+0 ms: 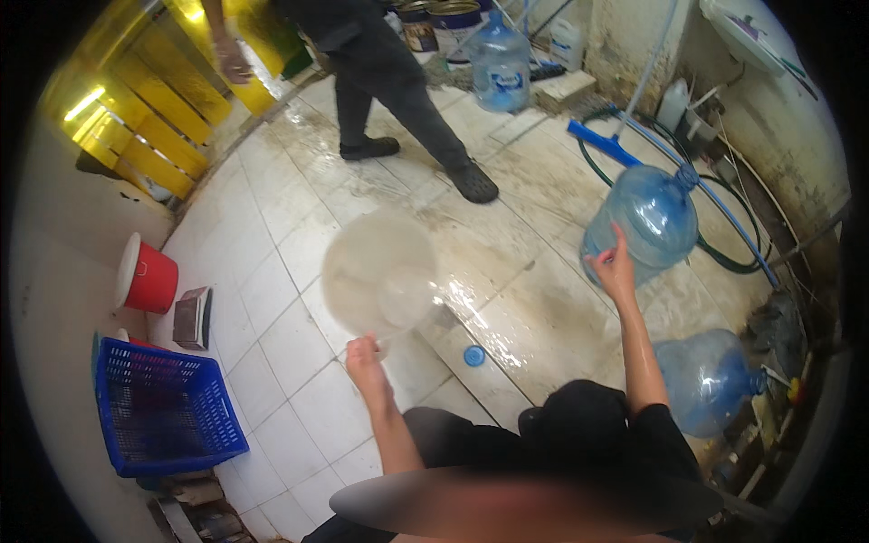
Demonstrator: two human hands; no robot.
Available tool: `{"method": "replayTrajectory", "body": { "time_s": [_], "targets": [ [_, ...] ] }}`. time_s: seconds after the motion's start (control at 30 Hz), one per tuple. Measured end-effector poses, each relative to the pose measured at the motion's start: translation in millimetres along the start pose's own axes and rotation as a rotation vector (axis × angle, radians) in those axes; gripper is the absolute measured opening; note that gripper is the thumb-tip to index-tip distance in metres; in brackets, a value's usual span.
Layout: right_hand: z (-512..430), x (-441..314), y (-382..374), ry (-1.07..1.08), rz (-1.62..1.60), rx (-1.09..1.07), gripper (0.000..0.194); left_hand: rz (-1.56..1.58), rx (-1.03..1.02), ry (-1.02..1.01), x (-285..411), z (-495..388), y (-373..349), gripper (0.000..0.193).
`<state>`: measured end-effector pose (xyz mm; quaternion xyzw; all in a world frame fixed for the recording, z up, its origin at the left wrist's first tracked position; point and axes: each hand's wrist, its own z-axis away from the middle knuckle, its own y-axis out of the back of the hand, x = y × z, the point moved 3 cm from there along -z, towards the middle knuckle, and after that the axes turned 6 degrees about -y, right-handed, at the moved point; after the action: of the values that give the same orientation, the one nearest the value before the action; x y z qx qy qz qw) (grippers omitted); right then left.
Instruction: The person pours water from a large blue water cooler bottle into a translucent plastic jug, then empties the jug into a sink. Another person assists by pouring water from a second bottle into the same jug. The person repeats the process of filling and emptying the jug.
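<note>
My left hand (366, 353) is closed on what looks like the handle of a translucent scoop (406, 298). The scoop lies over a blurred round tub (360, 248) of cloudy water. My right hand (614, 268) is wet, fingers apart, in front of a large blue water-cooler bottle (655, 217). Whether it touches the bottle I cannot tell. A second blue bottle (703, 380) is beside my right forearm, its neck pointing right. On the floor between my hands is a round blue cap (474, 356).
Ahead, a person in dark trousers (387, 75) stands on the wet tiles. Another bottle (500, 75) is at the back. A blue squeegee (604, 141) and green hose (730, 261) lie right. Left are a red bucket (153, 275) and blue plastic crate (224, 414).
</note>
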<state>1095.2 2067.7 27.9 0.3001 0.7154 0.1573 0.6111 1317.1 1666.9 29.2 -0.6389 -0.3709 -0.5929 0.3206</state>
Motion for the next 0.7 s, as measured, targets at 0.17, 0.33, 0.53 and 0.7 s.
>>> {"method": "replayTrajectory", "body": {
  "time_s": [0.17, 0.33, 0.53, 0.7],
  "targets": [
    [10.6, -118.9, -26.4, 0.0, -0.462, -0.707, 0.046, -0.117, -0.084, -0.076, 12.9, 1.4, -36.6, 0.03],
    [32.1, -146.7, -43.7, 0.018, -0.478, -0.575, 0.042, -0.234, -0.097, -0.27, 4.0, 9.1, -57.1, 0.034],
    [42.3, -92.4, -24.9, -0.055, -0.395, -0.624, 0.042, 0.07, -0.041, -0.074, -32.5, 22.3, -84.3, 0.034],
    [49.0, -57.4, 13.3, -0.312, -0.306, -0.578, 0.051, 0.112, -0.084, -0.095, -39.0, 21.5, -99.4, 0.032]
  ]
}}
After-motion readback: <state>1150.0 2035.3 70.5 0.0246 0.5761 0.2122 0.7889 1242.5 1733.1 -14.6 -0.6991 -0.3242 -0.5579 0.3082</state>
